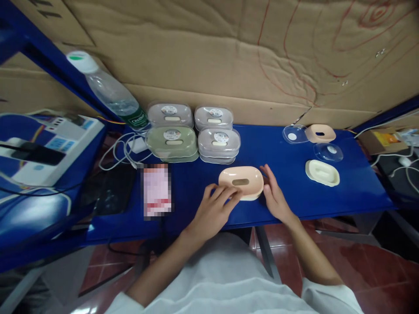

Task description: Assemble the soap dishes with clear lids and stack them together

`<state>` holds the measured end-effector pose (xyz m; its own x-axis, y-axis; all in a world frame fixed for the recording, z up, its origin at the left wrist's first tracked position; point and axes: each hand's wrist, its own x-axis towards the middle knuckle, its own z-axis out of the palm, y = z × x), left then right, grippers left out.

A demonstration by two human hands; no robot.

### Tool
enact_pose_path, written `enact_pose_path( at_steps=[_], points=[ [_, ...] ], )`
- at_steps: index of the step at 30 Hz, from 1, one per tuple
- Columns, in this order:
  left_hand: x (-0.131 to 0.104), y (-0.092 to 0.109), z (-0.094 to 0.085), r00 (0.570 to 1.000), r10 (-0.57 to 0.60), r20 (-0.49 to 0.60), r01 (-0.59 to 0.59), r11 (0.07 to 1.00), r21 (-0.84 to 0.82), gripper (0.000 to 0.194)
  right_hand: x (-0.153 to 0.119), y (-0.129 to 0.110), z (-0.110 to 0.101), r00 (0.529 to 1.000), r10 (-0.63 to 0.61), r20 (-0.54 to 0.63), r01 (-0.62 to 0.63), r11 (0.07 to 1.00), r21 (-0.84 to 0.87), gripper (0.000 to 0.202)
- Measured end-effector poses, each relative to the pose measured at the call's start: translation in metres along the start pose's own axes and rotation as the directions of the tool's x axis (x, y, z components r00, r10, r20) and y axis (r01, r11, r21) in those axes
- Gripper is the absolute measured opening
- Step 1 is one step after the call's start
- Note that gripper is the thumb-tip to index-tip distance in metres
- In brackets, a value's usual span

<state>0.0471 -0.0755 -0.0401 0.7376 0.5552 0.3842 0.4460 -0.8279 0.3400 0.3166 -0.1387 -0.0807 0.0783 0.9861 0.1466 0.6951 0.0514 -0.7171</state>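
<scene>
An oval peach soap dish with a slot in its floor sits on the blue table in front of me. My left hand has its fingers bent over the dish's near left rim, gripping it. Against the right end of the dish rests my right hand, its fingers stretched out; it appears to touch the rim. To the right lie a cream dish part, a peach slotted part and two clear lids, one nearer and one farther.
Behind the dish stand lidded boxes, one green and several grey. A water bottle, white cables and a blurred-out pink packet are on the left. A cardboard wall closes the back.
</scene>
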Motion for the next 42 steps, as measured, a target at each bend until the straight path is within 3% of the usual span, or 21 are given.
enact_pose_path(
  at_steps=[2,6,11,16,21,31,36,42],
  points=[
    [0.002,-0.002,0.004,1.000,0.004,0.020,-0.004,1.000,-0.005,0.044,-0.004,-0.005,0.004,0.999,-0.036,0.009,0.036,0.999,0.036,0.070],
    [-0.012,-0.003,0.001,0.998,0.031,0.063,-0.031,0.999,0.010,0.041,-0.012,-0.020,0.001,0.983,-0.182,0.029,0.184,0.977,-0.108,0.074],
    [-0.036,-0.008,-0.009,0.995,0.010,0.098,-0.013,0.999,0.030,0.044,-0.018,-0.045,0.009,0.901,-0.349,0.257,0.415,0.867,-0.276,0.075],
    [-0.042,-0.026,-0.014,0.991,-0.086,0.104,0.092,0.995,-0.049,0.051,-0.024,-0.060,0.036,0.911,-0.359,0.201,0.411,0.826,-0.387,0.054],
    [-0.039,-0.036,-0.014,0.991,-0.098,0.092,0.105,0.991,-0.077,0.045,-0.028,-0.063,0.050,0.911,-0.371,0.181,0.413,0.818,-0.400,0.055],
    [-0.061,-0.042,-0.006,0.994,-0.096,0.056,0.098,0.994,-0.049,0.050,-0.023,-0.065,0.056,0.893,-0.409,0.187,0.449,0.818,-0.359,0.046],
    [-0.057,-0.040,-0.008,0.985,-0.173,0.012,0.173,0.983,-0.064,0.041,-0.013,-0.065,0.047,0.871,-0.454,0.187,0.491,0.817,-0.302,0.043],
    [-0.056,-0.044,-0.001,0.986,-0.162,0.032,0.163,0.986,-0.041,0.040,-0.010,-0.067,0.053,0.884,-0.436,0.170,0.468,0.804,-0.367,0.043]
  ],
)
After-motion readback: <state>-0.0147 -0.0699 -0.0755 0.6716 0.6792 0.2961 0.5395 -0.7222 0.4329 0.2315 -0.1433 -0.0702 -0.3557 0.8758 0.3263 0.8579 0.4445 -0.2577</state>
